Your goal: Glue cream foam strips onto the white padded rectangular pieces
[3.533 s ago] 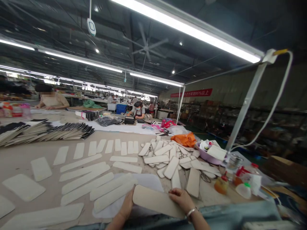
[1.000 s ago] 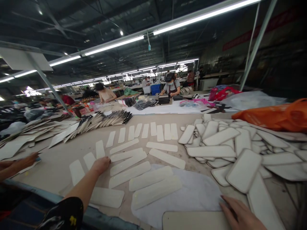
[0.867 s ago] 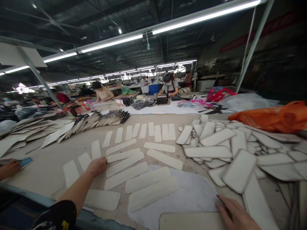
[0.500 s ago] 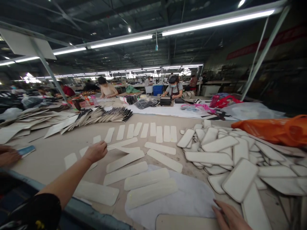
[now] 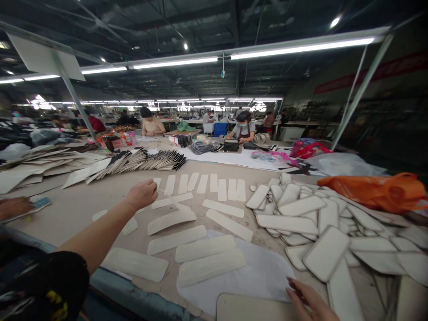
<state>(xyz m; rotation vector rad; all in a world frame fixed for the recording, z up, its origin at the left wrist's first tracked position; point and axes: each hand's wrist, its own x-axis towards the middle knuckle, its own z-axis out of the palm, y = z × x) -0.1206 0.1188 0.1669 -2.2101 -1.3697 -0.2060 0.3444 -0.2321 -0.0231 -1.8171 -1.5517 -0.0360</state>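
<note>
My left hand [image 5: 143, 195] reaches over the table, its fingers pinching the end of a thin, pale strip [image 5: 180, 207] that tilts up from the strips lying below. Around it lie cream rounded strips, among them a slightly curled strip [image 5: 171, 221] and a long strip [image 5: 210, 267]. My right hand [image 5: 309, 299] is at the lower right, fingers stretched out, with fingertips at the edge of a white sheet [image 5: 264, 263]. Beside those fingers is a beige rounded panel [image 5: 250, 307], partly cut off by the frame.
A heap of white, dark-edged pieces [image 5: 326, 252] covers the right, with an orange bag [image 5: 377, 189] behind. Fanned stacks of panels [image 5: 133, 165] stand at the back left. Another person's hand [image 5: 15, 207] holds a blue item [image 5: 42, 203] at far left. Co-workers sit beyond.
My left hand has moved away from me and slightly right, drawing up the end of the pinched strip. My right hand keeps its pose by the sheet; the view has shifted a little.
</note>
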